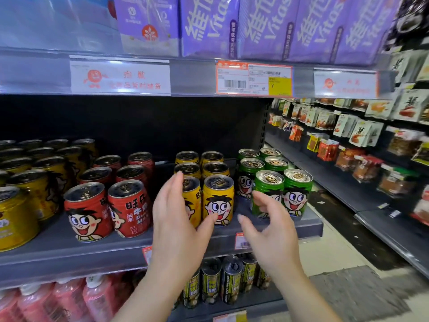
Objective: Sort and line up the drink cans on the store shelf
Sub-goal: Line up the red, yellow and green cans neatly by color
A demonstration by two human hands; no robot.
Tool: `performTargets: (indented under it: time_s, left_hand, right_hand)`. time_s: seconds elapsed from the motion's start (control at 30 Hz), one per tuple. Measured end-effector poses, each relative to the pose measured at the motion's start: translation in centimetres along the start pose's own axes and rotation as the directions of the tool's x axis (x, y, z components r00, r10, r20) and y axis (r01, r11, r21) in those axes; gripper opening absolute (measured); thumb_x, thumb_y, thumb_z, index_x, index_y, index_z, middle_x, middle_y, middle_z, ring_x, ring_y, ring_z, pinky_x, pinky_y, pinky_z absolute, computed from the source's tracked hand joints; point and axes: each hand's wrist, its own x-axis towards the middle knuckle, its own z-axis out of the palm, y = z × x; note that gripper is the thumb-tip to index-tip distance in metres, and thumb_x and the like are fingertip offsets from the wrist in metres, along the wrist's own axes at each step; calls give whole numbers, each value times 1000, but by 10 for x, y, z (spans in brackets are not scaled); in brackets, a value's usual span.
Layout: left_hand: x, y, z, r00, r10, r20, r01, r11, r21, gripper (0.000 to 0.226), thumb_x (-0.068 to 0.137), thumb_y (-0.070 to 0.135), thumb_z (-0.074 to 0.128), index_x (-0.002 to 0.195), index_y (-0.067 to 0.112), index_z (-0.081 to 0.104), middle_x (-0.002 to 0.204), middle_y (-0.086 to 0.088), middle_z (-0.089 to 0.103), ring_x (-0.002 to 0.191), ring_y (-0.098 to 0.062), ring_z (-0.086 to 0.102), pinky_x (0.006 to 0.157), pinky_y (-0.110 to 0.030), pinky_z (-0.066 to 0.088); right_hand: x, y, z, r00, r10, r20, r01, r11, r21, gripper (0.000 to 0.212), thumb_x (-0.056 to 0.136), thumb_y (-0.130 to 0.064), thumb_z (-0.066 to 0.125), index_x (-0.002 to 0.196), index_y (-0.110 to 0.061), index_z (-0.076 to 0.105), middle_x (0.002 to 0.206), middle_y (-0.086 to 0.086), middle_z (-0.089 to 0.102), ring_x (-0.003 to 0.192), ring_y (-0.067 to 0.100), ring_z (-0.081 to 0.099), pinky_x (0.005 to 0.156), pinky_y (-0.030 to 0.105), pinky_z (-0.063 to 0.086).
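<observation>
Grey metal formed the store shelf (130,246), and the drink cans stood on it in colour groups, two abreast and several deep. The yellow cans (218,198) occupied the centre of the view, the red cans (109,205) sat at their 9 o'clock, and the green cans (282,194) at their 3 o'clock near the shelf's end. A block of darker gold cans (27,182) filled the far 9 o'clock side.

The left hand (177,219) was raised with straight, relaxed fingers in front of the front-left yellow can, partly hiding it; whether it touched the can could not be told. Its thumb reached toward the base of the front-right yellow can. The right hand (269,226) hovered at 3 o'clock of the left, fingers loosely curled and grasping nothing, just before the front green can.

At 12 o'clock, purple Vitasoy cartons (267,26) lined the upper shelf above a barcode price tag (254,79). At 6 o'clock, dark slim cans (222,280) and pink bottles (69,300) stood on the lower shelf. Packaged snacks (362,133) hung along the 3 o'clock aisle.
</observation>
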Motion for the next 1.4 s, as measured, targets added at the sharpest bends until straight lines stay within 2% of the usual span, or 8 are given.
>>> performTargets:
  time_s: [0.13, 0.27, 0.33, 0.4, 0.5, 0.63, 1.03, 1.4]
  left_hand:
    - [-9, 35, 19, 989, 145, 7, -143, 980, -138, 86, 75, 30, 76, 144, 28, 26, 136, 21, 29, 131, 8, 21, 106, -12, 19]
    - [-23, 66, 58, 953, 37, 302, 85, 920, -382, 91, 80, 29, 73, 146, 39, 12, 132, 32, 22, 122, 18, 26, 78, 10, 27]
    - [-18, 69, 81, 928, -37, 371, 185, 910, -371, 92, 80, 29, 72, 147, 37, 10, 138, 29, 25, 120, 16, 30, 86, 5, 30]
    - [-4, 66, 101, 926, -90, 367, 219, 919, -327, 89, 77, 31, 72, 146, 31, 16, 143, 17, 39, 127, 1, 39, 106, -22, 37]
    - [14, 64, 119, 923, -174, 342, 253, 946, -202, 89, 73, 33, 74, 143, 24, 20, 133, 3, 53, 121, -14, 51, 100, -40, 46]
    - [20, 65, 127, 929, -225, 295, 257, 964, -73, 81, 78, 33, 73, 142, 17, 25, 127, -5, 56, 113, -22, 56, 93, -40, 49]
    - [20, 63, 122, 913, -263, 313, 303, 949, -84, 101, 77, 32, 73, 149, 24, 1, 144, -5, 42, 128, -21, 45, 105, -37, 40]
    - [24, 65, 115, 886, -286, 365, 358, 923, -145, 105, 76, 25, 76, 151, 22, 3, 145, 3, 41, 130, -13, 41, 101, -22, 31]
  right_hand:
    - [11, 19, -38, 979, 28, -204, -18, 999, 50, 40, 77, -23, 75, 108, -35, 52, 99, -23, 55, 97, 2, 54, 92, 36, 47]
    - [33, 55, -68, 970, 145, -195, -162, 984, -77, 61, 73, -26, 79, 126, -24, 49, 113, -8, 58, 112, 17, 53, 97, 40, 45]
    - [46, 71, -76, 977, 203, -63, -211, 966, -152, 79, 72, -33, 79, 138, -21, 38, 132, -1, 54, 124, 18, 48, 103, 43, 41]
    - [59, 78, -77, 964, 243, 105, -222, 959, -173, 87, 71, -36, 79, 143, -25, 31, 138, -2, 52, 128, 16, 46, 103, 41, 40]
    - [75, 83, -73, 947, 249, 204, -219, 963, -159, 81, 67, -39, 81, 135, -30, 37, 122, -7, 62, 112, 13, 57, 95, 39, 46]
    - [84, 91, -67, 960, 216, 177, -201, 975, -99, 78, 59, -45, 84, 125, -29, 45, 109, -10, 64, 98, 11, 61, 88, 41, 51]
    - [94, 103, -71, 913, 94, 397, -185, 962, 199, 76, 70, -26, 82, 134, -30, 42, 117, -13, 58, 83, -25, 50, 61, -5, 37]
    - [101, 111, -69, 887, 59, 458, -138, 980, 142, 68, 60, -33, 87, 118, -33, 53, 107, -17, 68, 95, -7, 61, 81, 16, 48]
